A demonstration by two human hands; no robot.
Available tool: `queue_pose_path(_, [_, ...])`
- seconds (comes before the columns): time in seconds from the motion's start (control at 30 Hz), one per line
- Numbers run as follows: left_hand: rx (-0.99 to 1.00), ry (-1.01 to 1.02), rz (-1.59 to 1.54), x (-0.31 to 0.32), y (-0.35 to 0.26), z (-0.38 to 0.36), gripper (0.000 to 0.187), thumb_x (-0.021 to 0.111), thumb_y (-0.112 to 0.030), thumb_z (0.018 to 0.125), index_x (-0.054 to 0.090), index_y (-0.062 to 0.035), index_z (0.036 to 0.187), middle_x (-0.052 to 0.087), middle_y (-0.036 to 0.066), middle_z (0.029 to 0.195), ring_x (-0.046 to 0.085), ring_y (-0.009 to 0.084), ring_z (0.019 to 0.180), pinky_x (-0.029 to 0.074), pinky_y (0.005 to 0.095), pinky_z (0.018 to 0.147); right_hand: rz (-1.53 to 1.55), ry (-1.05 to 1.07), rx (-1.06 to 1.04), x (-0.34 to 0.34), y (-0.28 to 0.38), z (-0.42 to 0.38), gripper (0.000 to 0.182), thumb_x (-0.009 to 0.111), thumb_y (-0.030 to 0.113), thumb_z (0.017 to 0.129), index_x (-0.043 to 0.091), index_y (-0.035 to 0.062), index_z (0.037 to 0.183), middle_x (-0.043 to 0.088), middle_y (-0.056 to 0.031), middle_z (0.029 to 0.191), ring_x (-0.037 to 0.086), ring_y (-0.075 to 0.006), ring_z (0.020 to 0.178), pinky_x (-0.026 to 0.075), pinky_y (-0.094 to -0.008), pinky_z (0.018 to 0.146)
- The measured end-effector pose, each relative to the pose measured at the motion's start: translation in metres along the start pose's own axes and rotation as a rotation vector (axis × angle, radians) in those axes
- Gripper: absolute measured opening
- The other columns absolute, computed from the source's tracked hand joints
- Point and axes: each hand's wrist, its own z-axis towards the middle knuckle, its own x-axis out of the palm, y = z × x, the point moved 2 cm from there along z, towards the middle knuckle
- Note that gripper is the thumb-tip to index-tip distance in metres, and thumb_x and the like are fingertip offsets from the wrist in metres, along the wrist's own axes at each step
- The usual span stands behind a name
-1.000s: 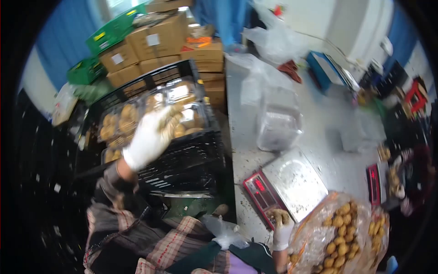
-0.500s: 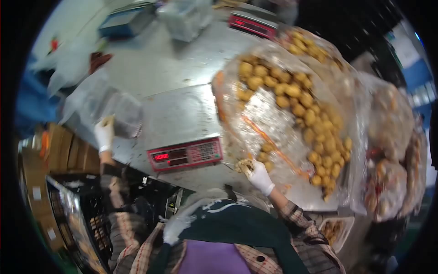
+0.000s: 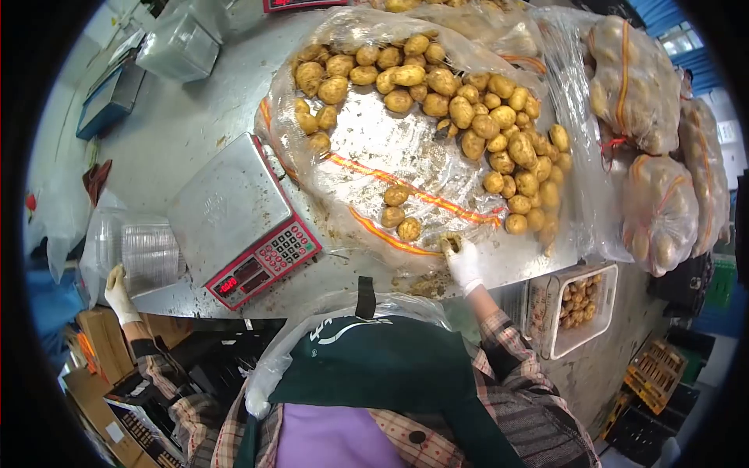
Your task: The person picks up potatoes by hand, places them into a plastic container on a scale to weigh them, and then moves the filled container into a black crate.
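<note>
My left hand, in a white glove with soiled fingertips, reaches to the near left side of a stack of clear plastic trays in a thin bag. Its fingers look stretched out; whether they touch the bag is hard to tell. My right hand, gloved too, rests at the near edge of an opened clear plastic sack. Its dirty fingers are bent, with a gap between them and no item visible inside. Potatoes lie in a curved heap in the sack, and three loose potatoes sit left of this hand.
A red-framed scale with a lit display stands between trays and sack. Full potato bags lie at the right. A white crate of potatoes is below the table edge. Clear containers stand at the back left.
The view has turned, and the scale and sack now appear farther left and higher. My right hand has moved right along the sack's near edge. My left hand stays by the trays.
</note>
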Motion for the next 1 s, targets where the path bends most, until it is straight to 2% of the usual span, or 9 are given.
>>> queue_pose_path(0.13, [0.278,-0.811,-0.105,0.013,-0.08,-0.059,0.021,0.06,-0.009,0.09,0.066,0.0046,0.104,0.067,0.011,0.104,0.061,0.0182,0.096,0.049,0.0302,0.086,-0.29,-0.106,-0.235,0.012,0.04,0.008,0.048,0.066,0.012,0.082,0.052,0.0039,0.127,0.06,-0.0191,0.116,0.058,-0.029,0.105,0.045,-0.0381,0.093])
queue_pose_path(0.27, [0.38,-0.54,0.115,0.081,-0.153,-0.119,0.019,0.058,-0.008,0.091,0.065,0.004,0.105,0.066,0.012,0.107,0.061,0.0186,0.096,0.048,0.0307,0.088,-0.435,-0.024,-0.358,0.055,0.069,0.032,0.073,0.069,0.026,0.078,0.036,0.0168,0.142,0.039,-0.0221,0.14,0.043,-0.0396,0.124,0.037,-0.0461,0.103])
queue_pose_path(0.33, [0.322,-0.245,0.226,0.135,-0.166,-0.153,0.021,0.058,-0.011,0.092,0.064,0.0016,0.108,0.064,0.01,0.11,0.058,0.0202,0.101,0.044,0.0321,0.093,-0.536,0.052,-0.28,0.079,0.08,0.042,0.073,0.066,0.029,0.076,0.036,0.0235,0.142,0.031,-0.0207,0.145,0.038,-0.0418,0.129,0.045,-0.0492,0.094])
queue_pose_path(0.4, [0.522,-0.028,0.406,0.179,-0.136,-0.179,0.017,0.062,-0.013,0.089,0.065,-0.0007,0.1,0.061,0.011,0.098,0.055,0.0252,0.093,0.043,0.0364,0.087,-0.658,0.038,-0.281,0.094,0.087,0.048,0.063,0.065,0.031,0.076,0.045,0.0255,0.136,0.03,-0.0199,0.146,0.043,-0.0416,0.123,0.048,-0.0488,0.088])
queue_pose_path(0.53, [0.571,0.347,0.557,0.21,-0.138,-0.22,0.018,0.063,-0.006,0.083,0.066,-0.0048,0.1,0.059,0.012,0.098,0.052,0.0294,0.095,0.04,0.0404,0.089,-0.567,0.098,-0.288,0.089,0.089,0.066,0.04,0.066,0.029,0.074,0.058,0.0168,0.111,0.046,-0.0219,0.127,0.052,-0.0379,0.108,0.052,-0.0463,0.079])
queue_pose_path(0.6, [0.61,0.255,0.52,0.212,-0.16,-0.223,0.023,0.063,-0.005,0.082,0.064,-0.0044,0.104,0.06,0.012,0.099,0.052,0.0296,0.098,0.04,0.0407,0.091,-0.521,0.138,-0.297,0.083,0.088,0.075,0.031,0.065,0.027,0.073,0.061,0.0138,0.101,0.057,-0.0227,0.112,0.055,-0.0375,0.101,0.052,-0.046,0.076])
queue_pose_path(0.77, [0.822,0.239,0.433,0.249,-0.261,-0.229,0.028,0.063,-0.004,0.082,0.063,-0.0043,0.11,0.061,0.014,0.108,0.053,0.0303,0.107,0.038,0.04,0.096,0.123,-0.082,-0.266,0.07,0.059,0.106,0.028,0.069,0.014,0.071,0.066,0.0091,0.099,0.065,-0.0196,0.095,0.065,-0.0308,0.082,0.053,-0.0385,0.074])
queue_pose_path(0.9, [0.946,0.528,0.145,0.358,-0.317,-0.248,0.031,0.061,-0.003,0.082,0.062,-0.0043,0.113,0.062,0.016,0.112,0.055,0.0314,0.11,0.04,0.0385,0.098,1.055,0.116,0.157,0.054,0.038,0.125,0.018,0.062,0.013,0.084,0.064,0.0054,0.1,0.066,-0.0092,0.089,0.064,-0.0191,0.074,0.053,-0.0288,0.065])
queue_pose_path(1.0, [1.131,0.76,0.386,0.437,-0.308,-0.244,0.032,0.058,-0.01,0.082,0.059,-0.0068,0.114,0.059,0.017,0.113,0.051,0.0337,0.113,0.038,0.0424,0.099,1.695,0.483,0.408,0.014,0.037,0.12,0.025,0.061,0.023,0.088,0.057,0.0072,0.107,0.061,-0.0044,0.081,0.059,-0.0162,0.065,0.051,-0.0291,0.057])
